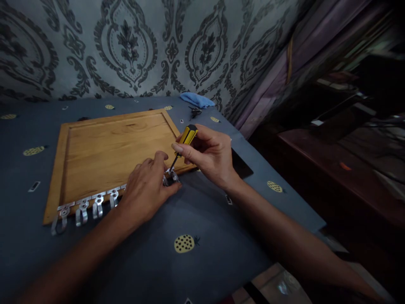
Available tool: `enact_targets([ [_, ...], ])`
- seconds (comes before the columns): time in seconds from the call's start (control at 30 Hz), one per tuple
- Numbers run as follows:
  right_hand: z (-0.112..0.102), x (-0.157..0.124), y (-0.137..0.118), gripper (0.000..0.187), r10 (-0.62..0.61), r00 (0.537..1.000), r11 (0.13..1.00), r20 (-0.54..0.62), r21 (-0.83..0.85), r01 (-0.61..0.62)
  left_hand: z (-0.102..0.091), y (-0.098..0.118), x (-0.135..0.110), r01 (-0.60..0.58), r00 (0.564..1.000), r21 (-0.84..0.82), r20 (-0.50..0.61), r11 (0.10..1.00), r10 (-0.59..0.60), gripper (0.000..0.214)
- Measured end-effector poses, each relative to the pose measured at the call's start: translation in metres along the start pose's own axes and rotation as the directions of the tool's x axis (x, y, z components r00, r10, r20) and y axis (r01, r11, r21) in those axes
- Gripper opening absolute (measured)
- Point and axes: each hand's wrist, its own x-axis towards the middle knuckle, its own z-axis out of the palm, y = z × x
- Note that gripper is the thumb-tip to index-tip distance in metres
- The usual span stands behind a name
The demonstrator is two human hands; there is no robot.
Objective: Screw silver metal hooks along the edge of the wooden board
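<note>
Screwing, seemingly: your right hand [213, 154] clamps the screwdriver [189, 136], left hand [144, 183], fingers apart, flanks a clip [174, 176] at the board [117, 147]'s near edge; turning calls for steady pressure.

Head-worn camera — facing forward, down, near board [114, 152].

Metal hooks [98, 199] edge the flat wooden panel [117, 152]; a yellow screwdriver [189, 134] tilts.

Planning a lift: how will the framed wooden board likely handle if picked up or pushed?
The wooden board is probably stiff, being a panel with a frame around it. It may feel heavier along the near edge, where the metal fittings sit. Those overhang that edge, so they could snag the table cover when pushed.
</note>
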Motion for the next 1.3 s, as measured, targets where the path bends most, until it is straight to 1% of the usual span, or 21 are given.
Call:
enact_targets([
  [0.17,0.0,0.0,0.0,0.041,-0.015,1.0,0.999,-0.015,-0.033,0.015,0.001,-0.001,0.001,-0.006,1.0,0.005,-0.009,1.0,0.006,0.05],
  [0.33,0.001,0.0,-0.003,0.042,-0.013,1.0,1.0,-0.02,-0.025,0.013,0.003,-0.002,0.001,-0.02,0.999,0.003,-0.026,1.0,0.02,0.05],
  [0.5,-0.001,0.001,-0.011,0.041,-0.042,0.984,0.999,-0.174,0.003,0.043,0.003,-0.003,-0.001,-0.032,0.999,-0.001,-0.02,0.999,0.032,0.049],
  [0.57,-0.003,0.001,-0.012,0.04,-0.053,0.98,0.999,-0.193,-0.018,0.05,0.004,-0.003,-0.001,-0.035,0.999,-0.01,-0.021,0.999,0.035,0.05],
  [0.77,-0.002,0.0,-0.007,0.036,-0.087,0.989,0.991,-0.118,-0.115,0.073,0.003,-0.003,0.0,-0.028,0.999,-0.009,-0.031,1.0,0.028,0.049],
  [0.97,-0.002,0.0,-0.006,0.032,-0.094,0.992,0.988,-0.086,-0.133,0.082,0.003,-0.001,0.0,-0.013,1.0,-0.006,-0.01,1.0,0.013,0.051],
  [1.3,-0.003,0.001,-0.004,0.032,-0.109,0.994,0.979,-0.012,-0.177,0.105,0.001,0.001,0.0,0.006,1.0,-0.003,0.0,1.0,-0.006,0.052],
])
